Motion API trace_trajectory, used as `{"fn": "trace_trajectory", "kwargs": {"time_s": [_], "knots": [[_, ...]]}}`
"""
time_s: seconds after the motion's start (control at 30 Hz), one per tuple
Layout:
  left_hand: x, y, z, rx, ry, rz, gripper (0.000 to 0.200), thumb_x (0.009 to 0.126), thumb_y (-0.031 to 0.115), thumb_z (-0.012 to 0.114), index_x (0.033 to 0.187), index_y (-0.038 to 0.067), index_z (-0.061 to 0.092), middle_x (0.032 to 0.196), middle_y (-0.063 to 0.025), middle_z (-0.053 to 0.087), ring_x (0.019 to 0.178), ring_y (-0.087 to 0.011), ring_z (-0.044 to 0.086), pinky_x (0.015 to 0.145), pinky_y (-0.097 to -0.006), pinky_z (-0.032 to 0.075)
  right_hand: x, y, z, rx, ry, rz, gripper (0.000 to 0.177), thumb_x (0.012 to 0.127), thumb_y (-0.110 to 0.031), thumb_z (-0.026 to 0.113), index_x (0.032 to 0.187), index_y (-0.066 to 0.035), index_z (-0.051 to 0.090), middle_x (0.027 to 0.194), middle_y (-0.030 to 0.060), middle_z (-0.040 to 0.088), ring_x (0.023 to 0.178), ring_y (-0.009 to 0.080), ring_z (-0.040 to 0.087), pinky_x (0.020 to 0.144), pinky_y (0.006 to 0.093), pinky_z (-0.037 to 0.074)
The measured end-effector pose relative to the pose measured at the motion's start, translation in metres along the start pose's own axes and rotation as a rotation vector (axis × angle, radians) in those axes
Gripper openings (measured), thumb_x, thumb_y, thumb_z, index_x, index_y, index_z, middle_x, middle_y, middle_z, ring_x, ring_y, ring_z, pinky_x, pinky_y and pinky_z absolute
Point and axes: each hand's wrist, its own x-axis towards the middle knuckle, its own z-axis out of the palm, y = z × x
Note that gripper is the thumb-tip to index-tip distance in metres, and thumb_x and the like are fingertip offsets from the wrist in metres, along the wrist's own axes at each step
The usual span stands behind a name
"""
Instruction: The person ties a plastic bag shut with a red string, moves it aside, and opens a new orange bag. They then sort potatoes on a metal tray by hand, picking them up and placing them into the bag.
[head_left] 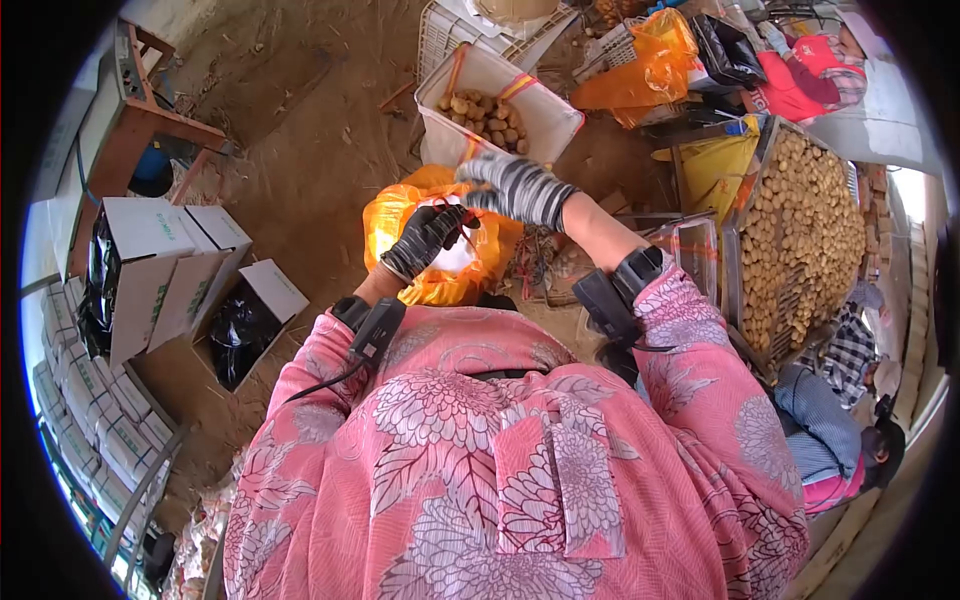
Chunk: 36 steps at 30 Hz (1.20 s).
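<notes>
In front of my body stands an orange bag, with something white showing inside it. My left hand, in a dark glove with a striped cuff, is closed over the bag around a thin dark red string. Just above and to the right is my right hand, in a grey and black striped glove. It is smeared by motion, its fingers pointing left over the bag's far edge. Beyond the bag, a white crate holds a heap of potatoes.
A large sorting table of potatoes stands at the right, with people beside it. More orange bags lie at the far right. Open cartons with black liners stand at the left, near stacked boxes and a brown table.
</notes>
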Motion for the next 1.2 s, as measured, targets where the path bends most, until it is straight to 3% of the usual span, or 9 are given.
{"fn": "trace_trajectory", "kwargs": {"time_s": [0.2,0.4,0.5,0.6,0.67,0.8,0.93,1.07,1.2], "knots": [[0.010,0.013,-0.010,0.135,-0.022,-0.166,0.032,0.092,0.027,0.048,0.080,0.000,0.063,0.058,-0.0027,0.056,0.053,-0.0094,0.050,0.052,-0.0242,0.041,-0.009,-0.020,0.010,-0.231,-0.244,0.065,0.020,0.084,-0.024,0.055,0.091,-0.006,0.057,0.083,0.0134,0.059,0.081,0.0320,0.058,0.071,0.0413,0.045],[0.034,-0.001,-0.053,0.574,-0.160,-0.241,0.041,0.089,0.035,0.049,0.072,0.001,0.064,0.058,-0.0067,0.058,0.053,-0.0149,0.053,0.054,-0.0292,0.043,-0.026,-0.006,0.019,0.056,-0.113,0.085,0.020,0.085,-0.022,0.053,0.085,-0.003,0.060,0.074,0.0170,0.059,0.075,0.0346,0.058,0.067,0.0403,0.045],[0.051,0.013,-0.052,0.699,-0.498,-0.459,0.037,0.087,0.033,0.050,0.072,0.002,0.063,0.059,-0.0061,0.058,0.052,-0.0150,0.052,0.053,-0.0297,0.042,-0.030,-0.022,0.030,0.189,-0.158,0.053,0.019,0.085,-0.021,0.053,0.085,-0.003,0.060,0.075,0.0174,0.059,0.074,0.0348,0.058,0.066,0.0392,0.045],[0.053,0.025,-0.043,0.412,-0.360,-0.561,0.035,0.086,0.033,0.051,0.075,0.001,0.063,0.060,-0.0049,0.058,0.053,-0.0140,0.052,0.052,-0.0295,0.041,-0.032,-0.021,0.081,0.410,-0.110,-0.066,0.018,0.086,-0.021,0.055,0.089,-0.005,0.062,0.071,0.0115,0.062,0.064,0.0242,0.061,0.058,0.0328,0.047],[0.053,0.031,-0.047,0.376,-0.404,-0.614,0.032,0.089,0.027,0.050,0.080,0.000,0.063,0.063,-0.0032,0.058,0.054,-0.0109,0.051,0.054,-0.0247,0.042,-0.024,-0.032,0.093,1.058,-0.388,0.468,0.017,0.085,-0.020,0.055,0.086,-0.006,0.064,0.073,0.0084,0.064,0.060,0.0187,0.061,0.054,0.0289,0.048],[0.044,0.030,-0.044,0.186,-0.342,-0.669,0.030,0.090,0.025,0.050,0.084,-0.001,0.063,0.065,-0.0032,0.060,0.061,-0.0105,0.054,0.058,-0.0234,0.043,-0.019,-0.007,0.144,1.457,-0.216,0.793,0.030,0.087,-0.035,0.053,0.089,-0.007,0.062,0.060,0.0079,0.061,0.043,0.0180,0.057,0.041,0.0291,0.048],[0.025,0.041,-0.023,0.674,-0.191,-0.491,0.026,0.091,0.021,0.050,0.098,-0.001,0.062,0.082,-0.0068,0.065,0.075,-0.0122,0.058,0.069,-0.0253,0.046,-0.017,-0.031,0.107,1.295,-0.307,1.008,0.041,0.088,-0.046,0.049,0.094,-0.007,0.060,0.063,0.0081,0.062,0.044,0.0181,0.057,0.042,0.0296,0.047],[-0.014,0.024,-0.015,0.768,-0.048,0.272,0.029,0.076,-0.001,0.063,0.105,0.003,0.061,0.099,-0.0132,0.063,0.090,-0.0253,0.060,0.080,-0.0323,0.046,-0.058,0.003,0.094,0.917,-0.491,0.627,0.030,0.088,-0.034,0.054,0.093,-0.005,0.062,0.062,0.0065,0.060,0.045,0.0145,0.055,0.045,0.0304,0.047],[-0.016,0.022,-0.004,0.978,-0.109,0.466,0.033,0.070,-0.001,0.063,0.102,0.006,0.063,0.096,-0.0142,0.063,0.087,-0.0316,0.059,0.075,-0.0392,0.046,-0.059,0.016,0.066,0.740,-0.042,0.580,0.025,0.086,-0.024,0.057,0.101,-0.004,0.062,0.070,0.0081,0.062,0.062,0.0149,0.059,0.061,0.0287,0.048]]}}
